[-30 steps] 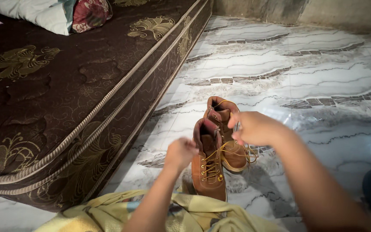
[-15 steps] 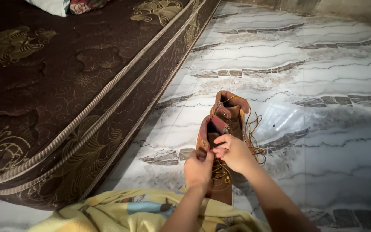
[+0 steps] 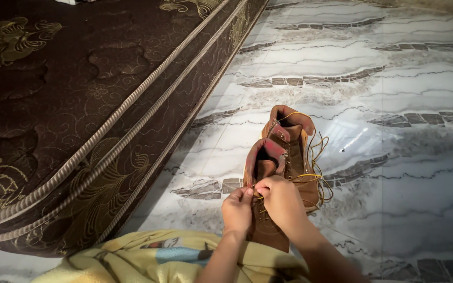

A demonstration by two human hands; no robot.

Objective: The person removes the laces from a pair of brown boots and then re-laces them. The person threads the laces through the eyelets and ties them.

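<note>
1. While both hands work low in the view, the marbled tile floor (image 3: 394, 173) spreads beyond and to the right of the fingertips; the dark brown patterned mattress (image 3: 79, 105) lies well to their left, its corded edge running away from them.
2. Below the wrists, a yellow printed cloth (image 3: 153, 259) covers the nearest ground.
3. The near brown boot (image 3: 268, 230) stands upright on the floor directly under the fingers, its tongue just above them; the far brown boot (image 3: 294, 131) stands touching it, beyond the fingertips.
4. The left hand (image 3: 237, 209) has thumb and fingers pressed together, pinching the yellow lace (image 3: 306, 177) at the near boot's eyelets; the right hand (image 3: 281, 202) is curled, pinching the same lace just beside it.
</note>
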